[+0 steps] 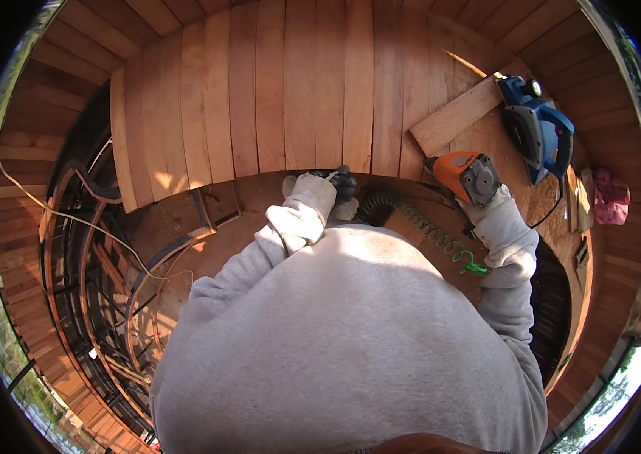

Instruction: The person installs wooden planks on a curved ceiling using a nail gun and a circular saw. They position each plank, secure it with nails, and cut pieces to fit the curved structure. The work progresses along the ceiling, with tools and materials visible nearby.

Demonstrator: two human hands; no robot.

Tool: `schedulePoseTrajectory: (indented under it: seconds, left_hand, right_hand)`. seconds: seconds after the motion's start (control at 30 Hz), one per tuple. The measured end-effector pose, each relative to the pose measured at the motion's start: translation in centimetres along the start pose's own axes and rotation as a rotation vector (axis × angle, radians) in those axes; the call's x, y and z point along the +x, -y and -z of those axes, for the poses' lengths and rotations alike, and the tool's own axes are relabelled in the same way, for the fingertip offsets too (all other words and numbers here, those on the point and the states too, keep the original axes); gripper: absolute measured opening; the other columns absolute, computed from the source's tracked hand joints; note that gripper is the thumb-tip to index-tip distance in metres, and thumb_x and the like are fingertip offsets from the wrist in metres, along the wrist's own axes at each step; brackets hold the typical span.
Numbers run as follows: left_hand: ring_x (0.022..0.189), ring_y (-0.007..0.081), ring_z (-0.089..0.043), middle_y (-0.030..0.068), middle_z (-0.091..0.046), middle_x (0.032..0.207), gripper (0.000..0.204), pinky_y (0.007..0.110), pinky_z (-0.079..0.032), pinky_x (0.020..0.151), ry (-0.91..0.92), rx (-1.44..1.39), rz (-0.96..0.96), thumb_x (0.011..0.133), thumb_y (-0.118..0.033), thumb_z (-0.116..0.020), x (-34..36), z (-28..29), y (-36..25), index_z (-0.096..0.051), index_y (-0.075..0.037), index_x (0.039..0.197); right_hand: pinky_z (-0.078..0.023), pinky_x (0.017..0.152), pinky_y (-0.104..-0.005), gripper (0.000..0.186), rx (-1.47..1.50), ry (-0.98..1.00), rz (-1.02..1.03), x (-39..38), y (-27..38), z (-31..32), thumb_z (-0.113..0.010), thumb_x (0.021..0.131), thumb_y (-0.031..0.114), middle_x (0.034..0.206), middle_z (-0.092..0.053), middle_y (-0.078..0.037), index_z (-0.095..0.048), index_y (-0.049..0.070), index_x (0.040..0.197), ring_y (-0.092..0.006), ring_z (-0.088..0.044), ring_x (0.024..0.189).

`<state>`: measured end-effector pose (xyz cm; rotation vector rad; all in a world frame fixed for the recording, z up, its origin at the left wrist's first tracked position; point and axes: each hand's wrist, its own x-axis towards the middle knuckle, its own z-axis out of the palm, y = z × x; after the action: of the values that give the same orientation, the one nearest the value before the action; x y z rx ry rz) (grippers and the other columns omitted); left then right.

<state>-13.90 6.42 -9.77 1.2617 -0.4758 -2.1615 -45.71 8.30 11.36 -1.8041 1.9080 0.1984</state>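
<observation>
My right hand point(489, 208), in a pale glove, is closed round the handle of an orange and grey nail gun point(460, 175). The gun's dark nose points left, beside the near ends of the wooden planks point(301, 91). At the curved near edge of these planks is my gloved left hand point(310, 193), its fingers curled and partly hidden. A dark, lumpy shape point(344, 183) lies against those fingers; I cannot tell what it is. Between my hands and my body runs a coiled air hose point(434, 233), dark at one end and green at the other.
A blue electric planer point(536, 129) lies at the far right, by a loose board point(456, 117) and a thin pencil-like stick point(465, 63). Beyond are wood offcuts point(582, 200) and a pink cloth or bag point(611, 197). On the left, curved framing point(90, 265) carries a pale cord point(97, 225).
</observation>
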Motion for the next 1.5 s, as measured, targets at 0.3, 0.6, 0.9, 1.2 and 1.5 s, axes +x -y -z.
schedulePoseTrajectory:
  seconds: [0.3, 0.6, 0.9, 1.2, 1.5]
  left_hand:
    - [0.092, 0.0242, -0.071, 0.0115, -0.074, 0.11, 0.031, 0.035, -0.057, 0.084, -0.23, -0.091, 0.166, 0.098, -0.026, -0.064, -3.5, -4.6, -4.3, -0.065, 0.001, 0.113]
    - [0.089, 0.0131, -0.07, 0.0035, -0.074, 0.103, 0.029, 0.026, -0.056, 0.075, -0.035, 0.622, -0.023, 0.103, -0.019, -0.054, 2.3, 2.2, 1.0, -0.061, -0.005, 0.128]
    - [0.081, 0.0236, -0.071, 0.0106, -0.074, 0.098, 0.026, 0.033, -0.059, 0.069, 0.184, -0.233, 0.073, 0.099, -0.021, -0.065, 1.2, 1.3, 1.0, -0.066, 0.003, 0.11]
    - [0.1, 0.0126, -0.07, 0.0058, -0.072, 0.118, 0.034, 0.023, -0.057, 0.09, -0.016, 0.23, 0.165, 0.103, -0.001, -0.04, -2.4, -2.8, -3.2, -0.061, -0.001, 0.129]
    - [0.09, 0.0139, -0.07, 0.0072, -0.073, 0.108, 0.028, 0.025, -0.056, 0.077, 0.031, 1.062, 0.091, 0.101, 0.001, -0.048, -6.6, -6.4, -8.6, -0.066, -0.001, 0.122]
  right_hand:
    - [-0.056, 0.078, -0.0344, 0.034, 0.021, -0.045, -0.028, -0.4, -0.3, -0.4, -0.071, 0.091, 0.016, 0.099, -0.073, -0.01, -0.066, 0.007, 0.123, -0.0234, -0.069, 0.09]
    - [-0.055, 0.084, -0.0421, 0.032, 0.24, -0.104, -0.01, -1.6, 0.3, -0.5, -0.07, 0.09, 0.027, 0.103, -0.073, -0.017, -0.069, 0.01, 0.117, -0.0374, -0.069, 0.1]
    - [-0.054, 0.086, -0.0404, 0.037, 0.318, -0.123, -0.05, -2.1, -0.4, -1.4, -0.073, 0.088, 0.028, 0.103, -0.073, -0.018, -0.069, 0.007, 0.117, -0.0359, -0.069, 0.1]
    - [-0.054, 0.089, -0.0353, 0.039, 0.207, -0.228, -0.146, -1.9, -1.5, -2.8, -0.075, 0.088, 0.012, 0.11, -0.073, -0.012, -0.065, 0.007, 0.125, -0.0263, -0.069, 0.1]
    - [-0.055, 0.085, -0.0341, 0.033, 0.308, -0.275, -0.193, -3.4, -0.9, -4.9, -0.075, 0.089, 0.016, 0.105, -0.074, -0.013, -0.067, 0.004, 0.119, -0.0245, -0.071, 0.095]
